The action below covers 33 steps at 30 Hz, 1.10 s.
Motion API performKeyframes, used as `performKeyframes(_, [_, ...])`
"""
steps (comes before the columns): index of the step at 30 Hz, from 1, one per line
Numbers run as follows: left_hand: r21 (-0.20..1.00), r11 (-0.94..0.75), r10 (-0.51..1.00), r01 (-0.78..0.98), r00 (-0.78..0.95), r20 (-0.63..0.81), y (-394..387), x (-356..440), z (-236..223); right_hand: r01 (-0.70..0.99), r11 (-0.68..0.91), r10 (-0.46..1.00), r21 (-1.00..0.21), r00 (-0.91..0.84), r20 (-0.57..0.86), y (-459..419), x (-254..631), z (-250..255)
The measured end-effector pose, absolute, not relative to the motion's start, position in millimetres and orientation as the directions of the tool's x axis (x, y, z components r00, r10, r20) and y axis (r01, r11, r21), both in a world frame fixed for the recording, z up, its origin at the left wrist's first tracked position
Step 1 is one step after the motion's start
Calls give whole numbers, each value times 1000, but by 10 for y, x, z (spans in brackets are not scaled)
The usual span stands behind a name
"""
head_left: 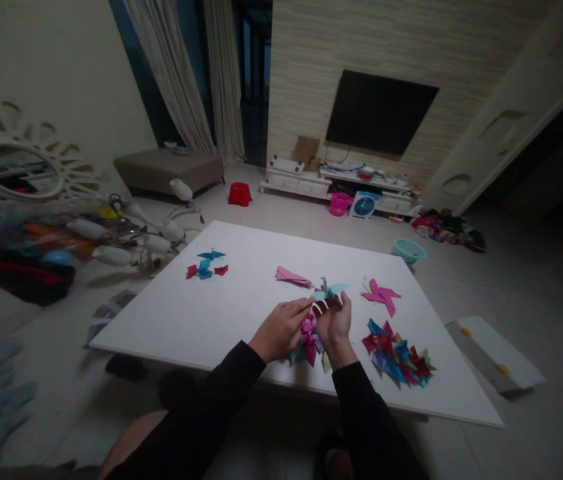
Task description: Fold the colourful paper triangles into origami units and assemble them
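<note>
Both my hands meet over the near middle of a white table [201, 313]. My left hand [281, 328] and my right hand [335, 323] are closed in a pinch on one small folded paper piece [322, 305], dark with a pale edge. Directly beneath them lies a heap of pink and purple folded papers [308, 341]. A light blue folded paper [330, 291] sits just beyond my fingers. Black sleeves cover both my arms.
On the table: a pile of mixed coloured folded papers [397, 353] at right, a magenta folded shape [382, 295], a pink folded sheet [291, 275], blue and red pieces [207, 264] at left. Beyond: a red stool [240, 194], a teal basket [409, 251], a TV [380, 111].
</note>
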<state>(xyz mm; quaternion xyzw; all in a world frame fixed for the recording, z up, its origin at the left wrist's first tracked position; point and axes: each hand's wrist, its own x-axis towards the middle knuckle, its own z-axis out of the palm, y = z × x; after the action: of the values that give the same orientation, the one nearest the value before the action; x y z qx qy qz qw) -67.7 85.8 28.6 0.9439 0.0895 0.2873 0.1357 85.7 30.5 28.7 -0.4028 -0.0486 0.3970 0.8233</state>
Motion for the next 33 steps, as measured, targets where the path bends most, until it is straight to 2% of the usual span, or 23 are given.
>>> performKeyframes(3, [310, -946, 255, 98, 813, 523, 878, -662, 277, -632, 407, 677, -660, 694, -247, 324, 851, 337])
performKeyframes(8, [367, -926, 286, 86, 794, 537, 890, -699, 240, -546, 407, 639, -732, 743, -200, 336, 764, 282])
performKeyframes(11, [445, -891, 355, 90, 750, 558, 884, -725, 211, -499, 415, 626, -761, 764, -159, 318, 703, 234])
performKeyframes(15, [611, -789, 487, 63, 670, 560, 858, -731, 215, -471, 356, 565, -807, 797, -216, 271, 666, 235])
performKeyframes(17, [758, -651, 627, 43, 594, 504, 852, -714, 229, -447, 310, 540, -839, 810, -231, 254, 668, 251])
performKeyframes(18, [847, -531, 720, 33, 543, 431, 852, -700, 235, -433, 289, 538, -854, 811, -229, 251, 672, 259])
performKeyframes(20, [982, -188, 871, -22, 458, 177, 858, -665, 243, -409, 254, 557, -877, 803, -213, 255, 676, 271])
performKeyframes(21, [998, 3, 895, -66, 445, 27, 861, -646, 246, -398, 239, 571, -886, 795, -203, 263, 675, 275])
performKeyframes(23, [937, 313, 845, -152, 495, -202, 862, -611, 253, -380, 218, 596, -899, 781, -185, 287, 662, 280])
performKeyframes(25, [855, 474, 767, -210, 576, -283, 856, -583, 266, -371, 208, 619, -905, 766, -171, 318, 632, 281])
performKeyframes(28, [799, 539, 720, -264, 638, -275, 842, -559, 279, -380, 191, 658, -905, 733, -169, 362, 569, 279])
performKeyframes(33, [759, 548, 737, -351, 632, -239, 843, -568, 244, -402, 178, 733, -898, 663, -151, 371, 499, 257])
